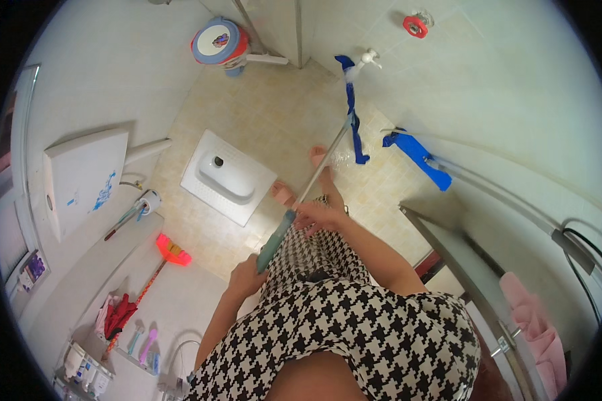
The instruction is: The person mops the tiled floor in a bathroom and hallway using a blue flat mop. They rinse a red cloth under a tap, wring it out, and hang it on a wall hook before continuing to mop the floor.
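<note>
My left hand [246, 277] is closed around the lower end of a flat mop's green grip [273, 243]. Farther up, by the blue collar, my right hand [318, 218] holds the handle loosely, its fingers blurred. The metal pole [323, 160] slants away to a long, narrow blue mop head [351, 100], seen nearly edge-on. The head's far end is just below a white wall tap [367, 57], where whitish water or foam shows on the cloth. Wet, shiny floor tiles [343, 158] lie beside its near end.
A white squat toilet [226, 178] is set in the tiled floor left of my feet. Another blue flat mop [419, 158] leans at the right wall. A lidded bucket [220, 42] stands at the back. An orange broom [173, 250] is at left, a glass door [461, 265] at right.
</note>
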Motion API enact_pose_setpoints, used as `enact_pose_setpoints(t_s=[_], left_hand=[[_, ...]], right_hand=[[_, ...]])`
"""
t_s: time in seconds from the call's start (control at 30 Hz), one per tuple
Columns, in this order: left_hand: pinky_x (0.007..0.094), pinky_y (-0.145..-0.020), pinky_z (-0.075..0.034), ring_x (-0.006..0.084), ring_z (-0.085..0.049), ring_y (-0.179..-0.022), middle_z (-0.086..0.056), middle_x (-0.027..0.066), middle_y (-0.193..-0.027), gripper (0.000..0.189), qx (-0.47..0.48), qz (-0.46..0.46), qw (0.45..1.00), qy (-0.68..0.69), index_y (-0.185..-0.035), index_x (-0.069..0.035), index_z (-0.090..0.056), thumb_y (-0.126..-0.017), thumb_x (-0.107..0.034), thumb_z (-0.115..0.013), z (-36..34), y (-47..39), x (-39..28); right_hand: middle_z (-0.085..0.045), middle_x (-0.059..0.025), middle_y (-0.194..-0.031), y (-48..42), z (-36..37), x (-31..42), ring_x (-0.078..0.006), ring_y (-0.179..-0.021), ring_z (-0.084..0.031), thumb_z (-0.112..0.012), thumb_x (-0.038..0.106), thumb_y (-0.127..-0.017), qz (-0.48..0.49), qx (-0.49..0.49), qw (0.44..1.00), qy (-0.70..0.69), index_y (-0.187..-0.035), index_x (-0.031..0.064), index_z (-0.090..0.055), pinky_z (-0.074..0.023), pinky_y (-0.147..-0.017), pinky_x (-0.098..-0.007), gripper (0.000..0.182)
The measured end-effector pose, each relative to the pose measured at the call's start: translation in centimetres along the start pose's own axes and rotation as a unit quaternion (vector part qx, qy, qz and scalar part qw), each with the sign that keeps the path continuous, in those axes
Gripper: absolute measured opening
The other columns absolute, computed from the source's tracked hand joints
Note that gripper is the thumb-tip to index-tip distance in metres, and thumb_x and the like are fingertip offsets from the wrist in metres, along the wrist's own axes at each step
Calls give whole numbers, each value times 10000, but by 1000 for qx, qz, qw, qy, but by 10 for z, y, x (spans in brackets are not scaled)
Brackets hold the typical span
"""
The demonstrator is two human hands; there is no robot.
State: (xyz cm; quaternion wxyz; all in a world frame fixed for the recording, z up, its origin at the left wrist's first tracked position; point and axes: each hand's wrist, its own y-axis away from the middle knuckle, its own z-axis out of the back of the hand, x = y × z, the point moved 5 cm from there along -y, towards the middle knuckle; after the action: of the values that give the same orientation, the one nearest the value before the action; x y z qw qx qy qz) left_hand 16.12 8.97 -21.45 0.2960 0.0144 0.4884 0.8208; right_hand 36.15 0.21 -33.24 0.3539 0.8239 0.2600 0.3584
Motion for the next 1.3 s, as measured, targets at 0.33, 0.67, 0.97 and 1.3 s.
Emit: enact_pose_setpoints(t_s=[0.33,0.67,0.97,1.3], left_hand=[[480,-570,-449,400,-587,-621,-583,185,-649,306,112,117,987,-26,-983,-75,-473,-796,-274,-611,35,78,18],[478,-557,-448,391,-591,-615,-585,183,-650,336,15,122,990,62,-1021,-98,-481,-777,-273,-632,-113,111,127],[448,-555,-460,377,-587,-613,-580,176,-690,403,-89,84,974,191,-1090,-82,-466,-747,-171,-658,-61,18,49],[431,-603,-458,397,-595,-714,-590,219,-819,440,-92,19,966,243,-1152,-23,-396,-791,-140,-619,-39,-16,23]], right_hand=[[-492,-244,-1224,-104,355,165,-342,-1150,-474,-700,561,-679,310,-596,727,142,-1288,-72,-349,-370,-964,-384,946],[-599,-30,-810,-107,346,245,-134,-614,-546,-726,173,-757,408,-380,813,-167,-916,51,-590,-470,-576,-265,242],[-609,-16,-936,-138,300,204,-157,-801,-579,-685,134,-778,441,-372,776,-255,-1069,122,-545,-466,-649,-348,323],[-538,-33,-1015,-131,238,228,-161,-933,-522,-625,8,-796,451,-301,794,-276,-1100,83,-506,-484,-751,-370,335]])
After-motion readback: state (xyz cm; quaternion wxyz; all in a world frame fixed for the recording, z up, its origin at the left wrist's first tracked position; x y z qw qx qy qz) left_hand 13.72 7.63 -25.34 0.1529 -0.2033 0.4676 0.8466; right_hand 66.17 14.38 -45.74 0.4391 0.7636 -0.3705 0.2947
